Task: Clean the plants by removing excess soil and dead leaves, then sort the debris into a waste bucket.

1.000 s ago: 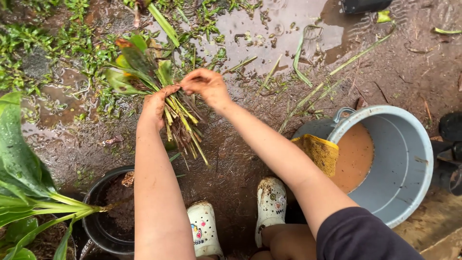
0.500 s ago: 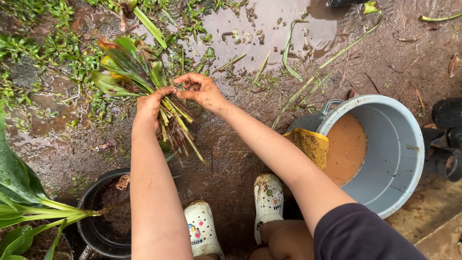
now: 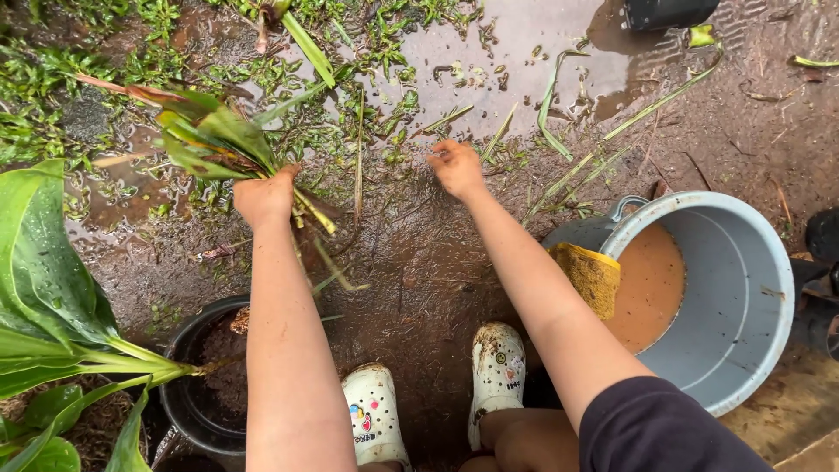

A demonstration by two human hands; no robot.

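Note:
My left hand (image 3: 264,197) is closed around a bundle of plant shoots (image 3: 210,140) with green and reddish leaves, their pale stems hanging below my fist. My right hand (image 3: 457,168) has come off the bundle and hovers over the wet muddy ground to the right, fingers loosely curled, holding nothing that I can see. Cut leaf strips (image 3: 551,96) lie on the ground just beyond it.
A grey bucket (image 3: 743,306) of brown muddy water stands at the right with a yellow sponge (image 3: 590,275) on its rim. A black pot (image 3: 205,393) of soil sits lower left beside a large green-leaved plant (image 3: 44,288). My white clogs (image 3: 376,419) are below. A puddle (image 3: 507,44) lies ahead.
My right hand has let go of the bundle's stems and moved to the right. My left hand has kept the bundle and shifted it left.

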